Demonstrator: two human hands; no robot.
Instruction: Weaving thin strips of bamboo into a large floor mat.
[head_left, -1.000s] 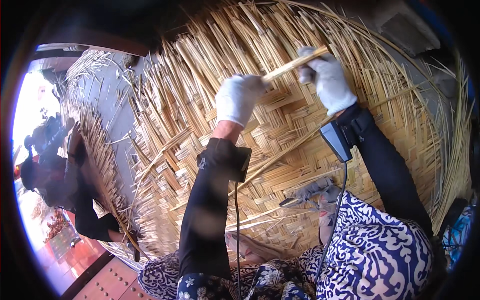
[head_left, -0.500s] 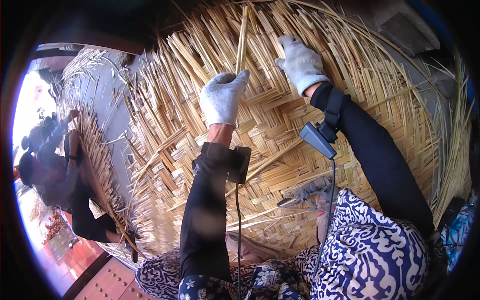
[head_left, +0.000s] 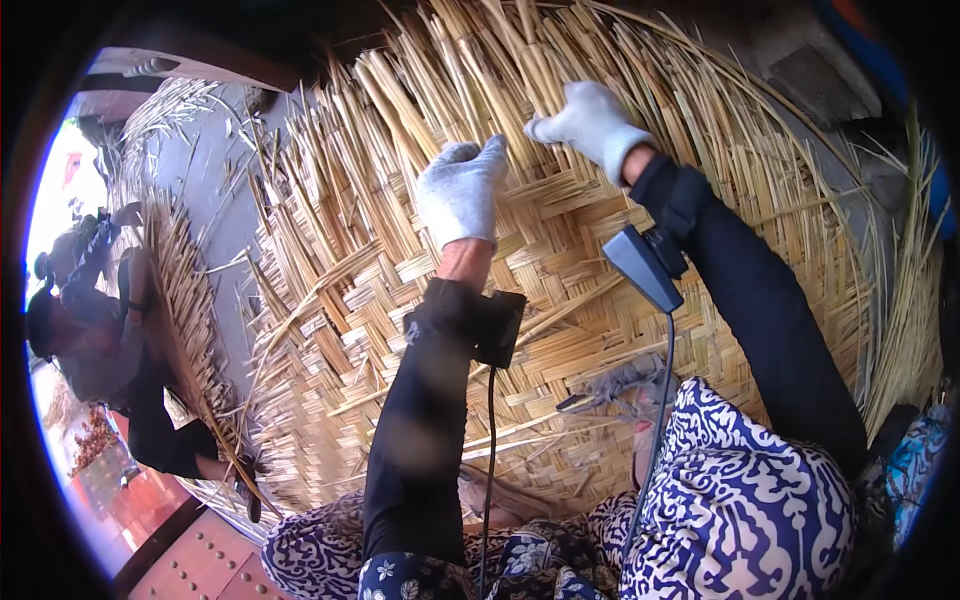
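A large mat of woven straw-coloured reed strips [head_left: 540, 260] spreads before me, its loose strip ends fanning out along the far side. My left hand [head_left: 458, 195], in a pale grey-white glove, is over the border between weave and loose ends. Its fingers are curled with the thumb close by; whatever lies in them is hidden. To its right, my right hand [head_left: 597, 125], gloved alike, is over the loose strips [head_left: 690, 110]. Its thumb stretches left, apart from the fingers, and I see nothing held in it.
At the left a person [head_left: 110, 340] sits beside another reed piece [head_left: 180, 290]. A grey tool-like object [head_left: 620, 385] lies on the mat by my patterned clothing [head_left: 740, 490]. Dark blocks [head_left: 815, 75] stand at the far right. Cables hang from my wrist devices.
The upright strip in my left hand no longer stands up from it. My left hand has shifted slightly right, and my right hand has turned and come a little left, closer to it.
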